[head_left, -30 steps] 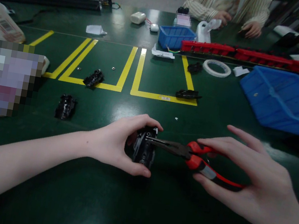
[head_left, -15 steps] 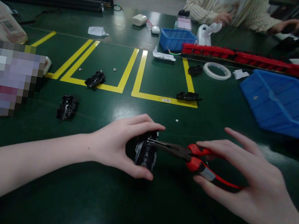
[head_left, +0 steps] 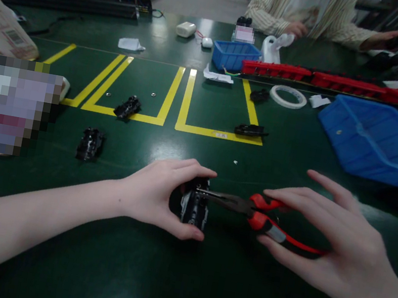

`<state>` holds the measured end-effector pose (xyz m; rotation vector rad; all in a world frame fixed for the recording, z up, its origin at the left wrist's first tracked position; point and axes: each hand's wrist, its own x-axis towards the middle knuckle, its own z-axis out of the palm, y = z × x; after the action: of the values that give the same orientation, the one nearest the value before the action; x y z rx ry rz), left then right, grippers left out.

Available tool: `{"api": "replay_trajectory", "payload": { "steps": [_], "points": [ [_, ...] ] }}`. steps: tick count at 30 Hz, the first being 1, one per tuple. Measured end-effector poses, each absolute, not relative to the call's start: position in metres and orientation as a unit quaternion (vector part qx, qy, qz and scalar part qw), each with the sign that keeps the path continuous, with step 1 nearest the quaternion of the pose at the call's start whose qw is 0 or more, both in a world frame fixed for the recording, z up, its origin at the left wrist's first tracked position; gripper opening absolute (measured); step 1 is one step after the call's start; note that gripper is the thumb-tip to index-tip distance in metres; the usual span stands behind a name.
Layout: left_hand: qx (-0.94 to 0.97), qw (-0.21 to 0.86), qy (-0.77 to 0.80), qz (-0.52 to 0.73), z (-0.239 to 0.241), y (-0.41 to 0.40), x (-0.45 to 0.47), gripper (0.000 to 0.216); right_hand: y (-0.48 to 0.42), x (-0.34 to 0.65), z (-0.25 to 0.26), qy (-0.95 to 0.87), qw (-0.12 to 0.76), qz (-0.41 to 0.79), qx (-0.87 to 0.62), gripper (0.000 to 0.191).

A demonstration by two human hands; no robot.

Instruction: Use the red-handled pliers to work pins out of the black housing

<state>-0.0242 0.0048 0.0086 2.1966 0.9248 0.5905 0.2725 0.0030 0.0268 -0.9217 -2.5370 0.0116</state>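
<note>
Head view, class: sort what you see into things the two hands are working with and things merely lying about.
In hand:
- black part, gripped by the left hand
- red-handled pliers, held by the right hand, tips at the part

Lying about:
- tape roll
- large blue bin
- small blue bin
- loose black parts

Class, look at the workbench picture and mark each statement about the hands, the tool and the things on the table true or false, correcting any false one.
1. The left hand grips a small black part on the green table. True.
2. The right hand holds blue-handled scissors. False: it holds red-handled pliers.
3. The pliers' nose reaches the black part. True.
4. The large blue bin lies to the person's left. False: it lies to the right.
5. A roll of white tape lies beyond the yellow lines. True.
</note>
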Motion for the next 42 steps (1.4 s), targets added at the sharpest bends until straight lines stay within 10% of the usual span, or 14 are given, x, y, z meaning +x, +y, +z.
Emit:
{"api": "replay_trajectory", "payload": {
  "steps": [42],
  "points": [
    [0.832, 0.368, 0.334, 0.245, 0.008, 0.006, -0.026, 0.078, -0.001, 0.272, 0.033, -0.905, 0.216, 0.019, -0.366, 0.045]
  ]
}}
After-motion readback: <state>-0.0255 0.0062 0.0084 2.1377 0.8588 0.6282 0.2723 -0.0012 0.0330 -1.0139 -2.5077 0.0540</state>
